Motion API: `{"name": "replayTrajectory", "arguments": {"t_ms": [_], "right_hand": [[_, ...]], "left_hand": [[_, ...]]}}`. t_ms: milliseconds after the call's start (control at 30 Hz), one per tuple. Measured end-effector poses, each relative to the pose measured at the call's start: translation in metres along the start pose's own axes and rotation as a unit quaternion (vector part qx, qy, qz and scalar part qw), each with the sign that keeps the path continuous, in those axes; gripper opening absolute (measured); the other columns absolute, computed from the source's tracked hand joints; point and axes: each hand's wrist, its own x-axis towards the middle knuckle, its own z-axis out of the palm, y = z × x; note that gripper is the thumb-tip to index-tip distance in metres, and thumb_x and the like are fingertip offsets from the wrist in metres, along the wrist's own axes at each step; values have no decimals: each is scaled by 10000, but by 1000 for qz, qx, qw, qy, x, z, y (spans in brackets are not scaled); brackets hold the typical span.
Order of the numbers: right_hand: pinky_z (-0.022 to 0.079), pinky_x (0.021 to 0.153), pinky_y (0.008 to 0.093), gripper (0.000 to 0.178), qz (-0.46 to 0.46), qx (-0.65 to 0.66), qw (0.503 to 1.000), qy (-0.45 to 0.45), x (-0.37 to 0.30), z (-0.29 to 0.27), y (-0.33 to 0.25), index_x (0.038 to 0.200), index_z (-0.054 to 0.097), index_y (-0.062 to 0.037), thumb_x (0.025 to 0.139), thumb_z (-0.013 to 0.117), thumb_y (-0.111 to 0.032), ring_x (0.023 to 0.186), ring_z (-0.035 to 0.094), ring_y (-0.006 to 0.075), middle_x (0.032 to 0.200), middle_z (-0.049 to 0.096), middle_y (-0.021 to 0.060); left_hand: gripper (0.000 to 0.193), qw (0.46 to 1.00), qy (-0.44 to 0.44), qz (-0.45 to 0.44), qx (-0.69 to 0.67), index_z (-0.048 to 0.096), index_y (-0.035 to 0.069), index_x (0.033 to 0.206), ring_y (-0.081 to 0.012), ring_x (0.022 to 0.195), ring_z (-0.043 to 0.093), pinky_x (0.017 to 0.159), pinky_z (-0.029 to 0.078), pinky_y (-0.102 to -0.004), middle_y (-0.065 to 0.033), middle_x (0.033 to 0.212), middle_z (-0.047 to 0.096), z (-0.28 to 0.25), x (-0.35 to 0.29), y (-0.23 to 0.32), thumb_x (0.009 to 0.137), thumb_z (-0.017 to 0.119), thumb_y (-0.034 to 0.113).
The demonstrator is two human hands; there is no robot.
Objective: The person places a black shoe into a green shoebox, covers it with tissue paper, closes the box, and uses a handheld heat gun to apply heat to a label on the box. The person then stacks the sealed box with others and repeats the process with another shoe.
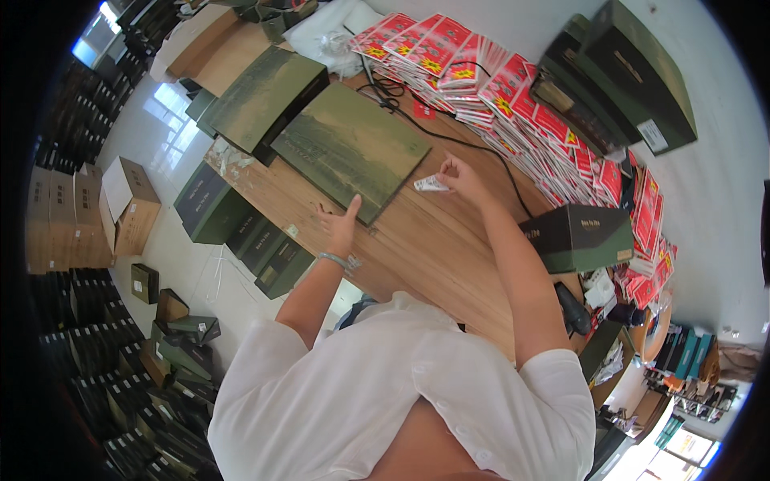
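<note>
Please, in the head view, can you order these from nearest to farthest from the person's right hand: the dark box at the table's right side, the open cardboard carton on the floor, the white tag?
From the right hand:
1. White tag: held in it, on its left.
2. Dark box: to its right.
3. Open cardboard carton: well off to the left.

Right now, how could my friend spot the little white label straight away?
Find the wooden table, then the flat green box on it. Just to that box's right, the right hand holds the little white label. It's the only label in a hand, far smaller than the red packets heaped beyond it.
</note>
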Motion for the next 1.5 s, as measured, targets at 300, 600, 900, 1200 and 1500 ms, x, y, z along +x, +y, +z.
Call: {"name": "replayTrajectory", "arguments": {"t_ms": [300,600,900,1200,1500], "right_hand": [[511,740,263,185,-25,-92,995,-34,58,23,26,834,604,-73,788,772,-136,936,635,151,1206,565,174],[487,694,246,154,57,-40,996,-53,-131,73,26,828,587,-47,791,737,-51,801,592,82,1579,208,192],[481,647,229,145,119,70,990,-23,-258,63,30,828,590,-39,789,729,-21,690,580,57,1571,247,178],[466,702,218,157,-48,173,984,-17,-316,25,-86,816,562,-57,807,697,22,788,575,48,1588,203,153],[486,713,223,213,-142,208,964,86,-249,41,-116,897,541,-41,801,710,46,845,608,85,1578,129,202]], "left_hand": [[1248,990,-122,-21,69,106,43,1532,-424,1459,56,1172,71,-498,-330,1542,71,-22,13,-12,678,624,792],[1115,965,-244,9,-93,3,115,1550,-358,1455,91,1173,143,-413,-244,1558,74,-82,-20,-126,794,625,649],[887,887,-406,-93,-200,29,118,1525,-274,1420,212,1160,205,-419,-126,1539,216,-122,-133,-149,928,512,562],[824,778,-611,-109,-93,311,78,1466,-201,1045,549,898,431,-349,-76,1345,499,-217,-204,-18,938,255,708],[672,947,-311,47,59,570,-45,1112,-101,535,497,495,388,-213,-65,704,586,-188,-192,56,947,464,598]]}}
